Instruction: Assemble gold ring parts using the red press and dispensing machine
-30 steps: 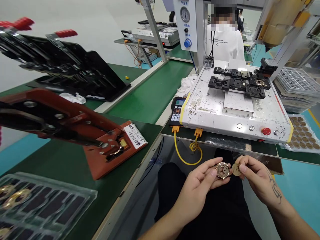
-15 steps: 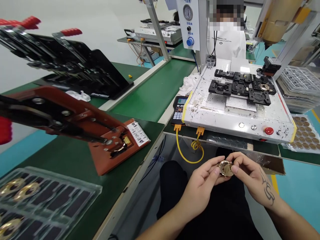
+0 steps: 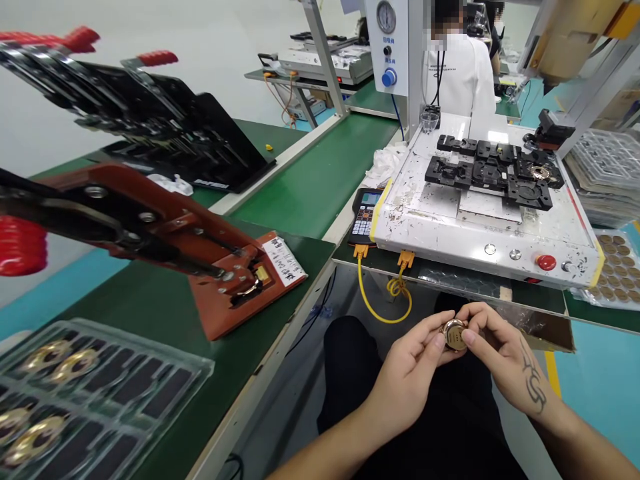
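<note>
Between my two hands, above my lap, is a round gold watch case (image 3: 455,335) with its flat back face up. My left hand (image 3: 414,360) grips its left edge between thumb and fingers. On the other side, my right hand (image 3: 495,347) has its thumb pressed on the face and its fingers closed at the upper right edge. The fingers of both hands partly cover the rim.
A white machine (image 3: 430,227) with black fixtures (image 3: 493,172) stands ahead. At left are a red-brown clamp press (image 3: 220,300) and a clear tray (image 3: 165,353) holding gold cases. Round discs (image 3: 617,267) lie far right. A person in white (image 3: 463,73) sits beyond.
The view has shifted slightly, so the benches appear further right. In my hands the gold back now sits flatter and more squarely within the case rim. Both hands keep their hold.
</note>
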A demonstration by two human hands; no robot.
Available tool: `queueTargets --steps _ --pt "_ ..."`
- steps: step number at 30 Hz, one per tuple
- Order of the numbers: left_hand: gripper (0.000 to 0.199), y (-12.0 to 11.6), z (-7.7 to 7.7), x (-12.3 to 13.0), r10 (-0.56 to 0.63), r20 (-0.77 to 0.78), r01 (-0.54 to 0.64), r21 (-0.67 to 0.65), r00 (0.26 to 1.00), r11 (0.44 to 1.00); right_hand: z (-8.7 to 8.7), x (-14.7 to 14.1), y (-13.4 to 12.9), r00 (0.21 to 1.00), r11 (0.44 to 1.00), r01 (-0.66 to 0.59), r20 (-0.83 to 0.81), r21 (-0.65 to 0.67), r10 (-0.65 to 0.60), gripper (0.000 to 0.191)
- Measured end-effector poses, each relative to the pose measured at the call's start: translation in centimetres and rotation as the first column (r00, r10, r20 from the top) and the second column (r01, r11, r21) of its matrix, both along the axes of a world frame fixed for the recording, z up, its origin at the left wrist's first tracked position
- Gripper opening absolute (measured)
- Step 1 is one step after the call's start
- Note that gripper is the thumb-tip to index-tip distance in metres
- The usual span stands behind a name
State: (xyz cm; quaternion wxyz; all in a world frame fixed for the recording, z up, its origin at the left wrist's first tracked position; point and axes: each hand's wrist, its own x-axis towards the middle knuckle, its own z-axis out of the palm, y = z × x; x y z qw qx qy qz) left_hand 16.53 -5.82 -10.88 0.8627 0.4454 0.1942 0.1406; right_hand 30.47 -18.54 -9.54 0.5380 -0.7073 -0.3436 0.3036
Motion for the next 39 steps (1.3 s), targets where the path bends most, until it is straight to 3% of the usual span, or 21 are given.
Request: queueTargets --steps 11,17,19,25,27,29,32,34,37,39 --pt "0.045 -0.6 -0.5 -0.1 0.018 0.003 -0.019 0.113 1.000 0.993 -1.2 -0.8 0.0 0.997 0.999 0.038 0.071 0.022 -0.040 0.025" --pt "0.038 -0.8 -1.5 -0.1 0.084 -0.046 -0.068 0.283 0.995 0.957 -1.8 -0.8 0.3 0.954 0.997 0.050 0.292 0.050 -0.063 0.024" --pt "0.037 -0.7 -1.9 -0.1 0.098 -0.054 -0.074 0.346 0.994 0.935 -2.1 -0.4 0.4 0.940 0.997 0.054 0.333 0.050 -0.067 0.015" --pt "0.053 1.1 -1.3 -0.2 0.036 -0.060 -0.005 0.452 0.998 0.892 -1.9 1.0 1.1 0.870 0.983 -0.171 0.478 0.062 0.121 0.016" --pt "0.054 1.8 -0.6 -0.2 0.083 -0.021 -0.067 0.408 0.996 0.911 -1.4 1.0 1.5 0.910 0.985 -0.140 0.405 0.098 0.089 0.012" --pt "0.056 2.4 0.0 -0.2 0.143 -0.004 -0.133 0.349 0.990 0.928 -1.1 0.8 2.1 0.973 0.992 -0.080 0.224 0.096 0.057 0.021" --pt "0.036 2.8 0.7 -0.3 0.157 -0.065 -0.127 0.333 0.985 0.934 -1.4 0.1 3.1 0.996 0.995 -0.037 -0.082 0.097 0.045 0.032" --pt "0.025 2.8 1.1 -0.6 0.166 -0.103 -0.121 0.348 0.981 0.930 -1.9 -0.3 3.6 0.978 0.991 -0.044 -0.195 0.122 0.068 0.036" --pt "0.024 2.9 1.8 -1.1 0.204 -0.111 -0.145 0.395 0.973 0.907 -2.4 -0.6 4.0 0.972 0.986 -0.073 -0.212 0.152 0.105 0.033" --pt "0.024 3.2 2.2 -1.4 0.214 -0.108 -0.149 0.430 0.971 0.891 -2.2 -0.3 4.2 0.985 0.979 -0.124 -0.096 0.160 0.141 0.034"
